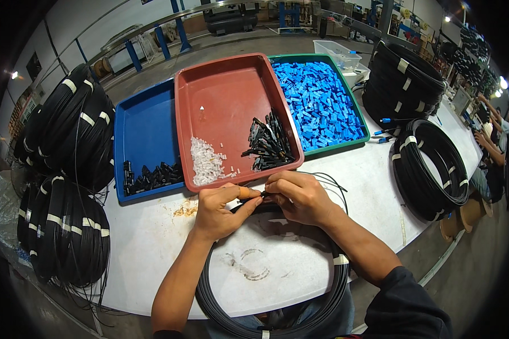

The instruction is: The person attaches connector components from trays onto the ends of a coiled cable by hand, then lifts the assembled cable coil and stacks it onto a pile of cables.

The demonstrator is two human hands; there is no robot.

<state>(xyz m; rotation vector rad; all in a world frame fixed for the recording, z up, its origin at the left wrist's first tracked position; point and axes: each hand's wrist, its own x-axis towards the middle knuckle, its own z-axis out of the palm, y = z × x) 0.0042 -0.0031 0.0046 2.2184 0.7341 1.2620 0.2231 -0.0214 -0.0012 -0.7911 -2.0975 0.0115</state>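
Observation:
My left hand pinches a small black connector between thumb and index finger, just in front of the red tray. An orange wrap covers part of that index finger. My right hand is closed at the connector's other side, its fingertips meeting those of the left; they hide most of the part. A coil of black cable with pale tape bands lies below my forearms, partly over the table's near edge. Loose cable loops out behind my right hand.
The red tray holds small white pieces and black connector parts. A blue tray holds black parts; a green tray is full of blue pieces. Cable coils stack left, others stand right. People work far right.

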